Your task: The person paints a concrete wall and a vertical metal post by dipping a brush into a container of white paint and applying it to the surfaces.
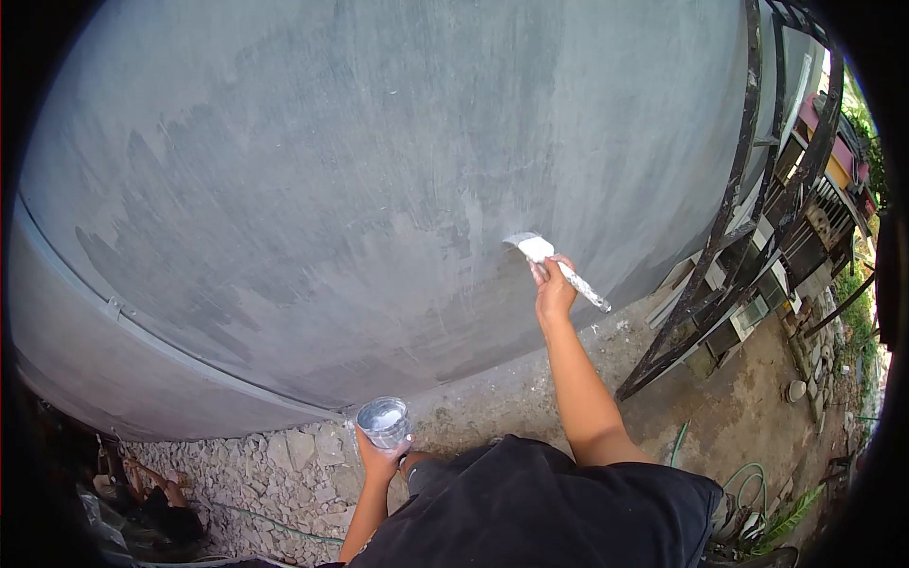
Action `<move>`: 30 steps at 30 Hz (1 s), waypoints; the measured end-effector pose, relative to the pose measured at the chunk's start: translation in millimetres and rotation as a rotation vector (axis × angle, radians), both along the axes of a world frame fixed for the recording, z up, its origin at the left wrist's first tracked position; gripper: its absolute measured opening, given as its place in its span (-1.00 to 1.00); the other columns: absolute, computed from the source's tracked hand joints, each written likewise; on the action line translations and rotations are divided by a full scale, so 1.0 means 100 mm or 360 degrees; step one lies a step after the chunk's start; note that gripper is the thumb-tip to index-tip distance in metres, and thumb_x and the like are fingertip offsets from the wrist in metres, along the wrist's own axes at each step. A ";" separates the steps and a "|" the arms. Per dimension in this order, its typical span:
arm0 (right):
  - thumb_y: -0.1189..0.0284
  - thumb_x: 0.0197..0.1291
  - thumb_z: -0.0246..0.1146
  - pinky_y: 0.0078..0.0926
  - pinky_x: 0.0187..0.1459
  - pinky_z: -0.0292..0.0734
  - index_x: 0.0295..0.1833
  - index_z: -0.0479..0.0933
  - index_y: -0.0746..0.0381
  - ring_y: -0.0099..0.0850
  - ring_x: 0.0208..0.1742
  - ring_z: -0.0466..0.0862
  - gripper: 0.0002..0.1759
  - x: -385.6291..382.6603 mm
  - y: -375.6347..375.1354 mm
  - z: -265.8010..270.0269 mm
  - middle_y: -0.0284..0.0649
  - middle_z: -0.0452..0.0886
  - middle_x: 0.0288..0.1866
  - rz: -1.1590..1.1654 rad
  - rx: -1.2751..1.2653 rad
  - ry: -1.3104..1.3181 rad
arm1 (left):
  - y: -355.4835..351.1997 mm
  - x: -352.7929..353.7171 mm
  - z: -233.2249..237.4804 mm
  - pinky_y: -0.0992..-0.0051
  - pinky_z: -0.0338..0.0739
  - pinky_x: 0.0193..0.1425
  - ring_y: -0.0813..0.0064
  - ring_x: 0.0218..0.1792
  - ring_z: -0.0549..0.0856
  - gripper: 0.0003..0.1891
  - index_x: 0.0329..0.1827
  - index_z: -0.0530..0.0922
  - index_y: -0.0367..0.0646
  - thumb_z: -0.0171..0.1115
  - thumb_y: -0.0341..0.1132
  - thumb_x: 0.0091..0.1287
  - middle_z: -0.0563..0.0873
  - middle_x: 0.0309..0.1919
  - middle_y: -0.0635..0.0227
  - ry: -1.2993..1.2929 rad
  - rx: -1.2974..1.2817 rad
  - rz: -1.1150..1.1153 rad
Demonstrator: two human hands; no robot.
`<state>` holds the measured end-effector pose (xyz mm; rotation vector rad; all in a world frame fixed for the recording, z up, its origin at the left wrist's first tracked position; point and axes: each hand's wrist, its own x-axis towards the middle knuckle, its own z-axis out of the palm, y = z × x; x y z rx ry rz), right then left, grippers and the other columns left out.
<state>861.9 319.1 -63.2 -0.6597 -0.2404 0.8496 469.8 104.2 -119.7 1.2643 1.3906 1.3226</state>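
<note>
Resting bristles-first against the grey wall (331,189), a white-coated brush (536,248) is gripped in the right hand (554,290), fingers closed near the bristles. At near left, a clear cup (384,425) of white liquid is held by the left hand (377,456), curled around it.

Dark, loose short-sleeved top (549,511) — softly creased, forearms uncovered — greyish shorts (428,475), bare hands

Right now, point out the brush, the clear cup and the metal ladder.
Brush (579,283): head view, its handle.
Clear cup (385,434): head view, its side wall.
Metal ladder (732,189): head view, its left rail.
</note>
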 end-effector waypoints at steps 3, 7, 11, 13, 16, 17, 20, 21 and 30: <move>0.63 0.42 0.18 -0.21 0.27 0.70 0.09 0.41 0.26 -0.09 0.17 0.71 -0.80 -0.03 -0.01 1.20 0.05 0.61 0.12 -0.0170 0.0532 -0.0072 | 0.02 0.02 0.08 0.26 0.58 0.33 0.29 0.21 0.67 -0.02 0.42 0.30 -0.20 0.72 -0.43 -0.10 0.62 0.22 0.19 -0.0027 -0.0002 -0.0040; 0.46 0.53 0.10 -0.09 0.43 0.58 0.17 0.40 0.32 -0.05 0.30 0.64 -0.78 -0.15 -0.17 1.64 0.16 0.57 0.24 -0.0316 0.0924 -0.0188 | 0.03 -0.04 0.04 0.27 0.58 0.32 0.30 0.21 0.67 -0.02 0.42 0.30 -0.20 0.74 -0.42 -0.10 0.62 0.22 0.19 0.0047 0.0028 -0.0016; 0.43 0.55 0.13 -0.15 0.36 0.61 0.22 0.44 0.33 -0.13 0.26 0.66 -0.73 -0.43 -0.09 0.93 0.09 0.58 0.23 -0.0194 0.0679 -0.0101 | 0.02 -0.10 0.01 0.27 0.58 0.32 0.30 0.21 0.67 -0.01 0.41 0.30 -0.20 0.74 -0.41 -0.11 0.62 0.21 0.20 0.0106 0.0032 -0.0014; 0.47 0.52 0.16 -0.22 0.28 0.64 0.19 0.47 0.31 -0.18 0.21 0.68 -0.76 -0.58 0.07 -0.01 0.02 0.61 0.19 -0.0172 0.0279 0.0049 | 0.01 -0.15 -0.05 0.27 0.57 0.33 0.29 0.21 0.67 0.00 0.41 0.30 -0.20 0.76 -0.39 -0.12 0.62 0.21 0.20 0.0038 -0.0003 -0.0039; 0.49 0.47 0.20 -0.30 0.13 0.69 0.13 0.50 0.29 -0.23 0.11 0.71 -0.80 -0.82 -0.10 -1.06 -0.07 0.63 0.15 -0.0218 -0.0316 0.0225 | 0.00 -0.11 0.10 0.30 0.57 0.29 0.31 0.17 0.67 -0.03 0.37 0.34 -0.20 0.78 -0.32 -0.11 0.63 0.18 0.20 0.0106 0.0009 -0.0024; 0.49 0.47 0.20 -0.30 0.13 0.69 0.13 0.50 0.29 -0.23 0.11 0.71 -0.80 -0.78 -0.02 -0.98 -0.07 0.63 0.15 -0.0217 -0.0290 0.0223 | 0.06 -0.09 0.12 0.30 0.57 0.29 0.31 0.17 0.67 -0.03 0.37 0.34 -0.20 0.78 -0.32 -0.11 0.63 0.18 0.20 0.0104 0.0035 -0.0024; 0.53 0.46 0.22 -0.31 0.13 0.69 0.13 0.52 0.28 -0.29 0.11 0.71 -0.80 -0.67 0.04 -0.41 -0.08 0.64 0.14 -0.0169 -0.0163 0.0193 | 0.07 -0.12 0.12 0.30 0.57 0.28 0.32 0.17 0.67 -0.04 0.36 0.34 -0.20 0.78 -0.32 -0.10 0.63 0.17 0.21 0.0026 0.0038 -0.0001; 0.53 0.48 0.20 -0.26 0.18 0.68 0.15 0.51 0.30 -0.25 0.12 0.71 -0.80 -0.59 0.10 -0.02 -0.03 0.63 0.16 -0.0164 0.0071 0.0150 | 0.09 -0.15 0.12 0.30 0.57 0.28 0.32 0.17 0.67 -0.05 0.36 0.34 -0.20 0.78 -0.32 -0.10 0.63 0.17 0.21 0.0029 0.0024 -0.0028; 0.45 0.52 0.14 -0.13 0.33 0.63 0.26 0.45 0.32 -0.14 0.24 0.66 -0.70 -0.58 0.04 0.35 0.06 0.58 0.26 -0.0226 0.0398 0.0063 | 0.29 -0.24 0.00 0.28 0.56 0.29 0.32 0.17 0.66 -0.04 0.35 0.35 -0.20 0.79 -0.30 -0.12 0.62 0.17 0.21 0.0048 0.0010 -0.0058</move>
